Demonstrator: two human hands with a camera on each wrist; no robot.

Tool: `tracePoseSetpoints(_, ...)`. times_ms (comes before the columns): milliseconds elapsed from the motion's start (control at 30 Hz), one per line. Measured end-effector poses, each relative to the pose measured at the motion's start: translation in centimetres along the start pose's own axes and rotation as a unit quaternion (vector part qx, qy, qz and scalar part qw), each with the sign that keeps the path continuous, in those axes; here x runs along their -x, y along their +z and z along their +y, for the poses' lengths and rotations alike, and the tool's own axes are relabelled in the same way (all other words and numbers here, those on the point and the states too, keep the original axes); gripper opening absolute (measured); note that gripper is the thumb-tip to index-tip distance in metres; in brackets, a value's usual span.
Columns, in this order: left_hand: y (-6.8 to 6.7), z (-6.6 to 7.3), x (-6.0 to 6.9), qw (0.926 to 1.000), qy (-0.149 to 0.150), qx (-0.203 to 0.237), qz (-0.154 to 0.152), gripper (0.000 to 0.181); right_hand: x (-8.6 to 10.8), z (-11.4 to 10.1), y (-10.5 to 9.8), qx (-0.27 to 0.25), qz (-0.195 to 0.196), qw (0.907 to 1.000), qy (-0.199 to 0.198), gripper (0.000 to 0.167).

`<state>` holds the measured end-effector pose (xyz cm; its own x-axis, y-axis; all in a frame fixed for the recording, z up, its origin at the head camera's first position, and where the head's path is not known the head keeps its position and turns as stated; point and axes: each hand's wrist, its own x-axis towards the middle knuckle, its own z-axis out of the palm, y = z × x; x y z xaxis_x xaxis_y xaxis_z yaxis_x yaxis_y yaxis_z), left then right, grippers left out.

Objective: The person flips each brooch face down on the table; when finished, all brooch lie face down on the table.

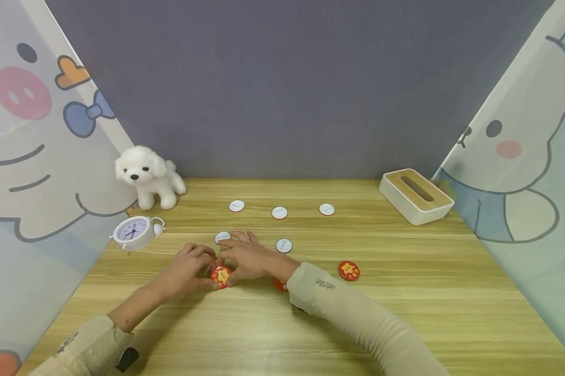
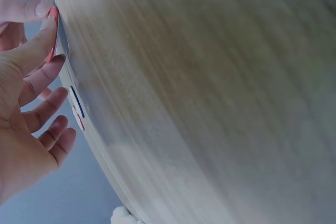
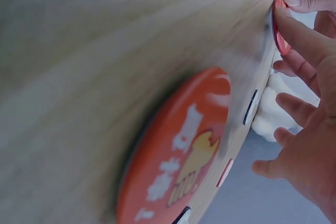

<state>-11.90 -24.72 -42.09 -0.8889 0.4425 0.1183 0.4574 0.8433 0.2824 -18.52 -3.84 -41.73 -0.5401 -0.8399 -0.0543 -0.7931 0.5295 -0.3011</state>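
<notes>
While left hand (image 1: pixel 186 271) and right hand (image 1: pixel 249 257) pinch a red badge (image 1: pixel 221 276), fingers (image 3: pixel 303 34) partly open, two red ones (image 1: pixel 349 270) lie right, five white ones (image 1: pixel 279 212) beyond.

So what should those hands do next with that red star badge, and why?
Perhaps settle the held badge flat on the table and let go: the left hand and right hand hold its edges, and its star faces up, like the rightmost red badge.
</notes>
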Motion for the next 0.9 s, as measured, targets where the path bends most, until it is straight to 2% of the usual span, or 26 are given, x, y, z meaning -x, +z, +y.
tracePoseSetpoints(233,0.04,0.10,0.03,1.0000,-0.005,0.005,0.007,0.023,-0.05,0.05,-0.15,-0.001,0.011,0.9999,-0.003,0.033)
tracePoseSetpoints(533,-0.07,0.10,0.00,0.9996,-0.015,0.025,-0.003,0.018,0.00,0.01,-0.39,-0.022,0.020,0.9995,-0.006,0.024)
tracePoseSetpoints(900,0.21,-0.08,0.14,0.9993,-0.004,0.038,0.004,0.021,0.06,0.00,-0.65,-0.074,0.012,0.9972,0.002,0.014)
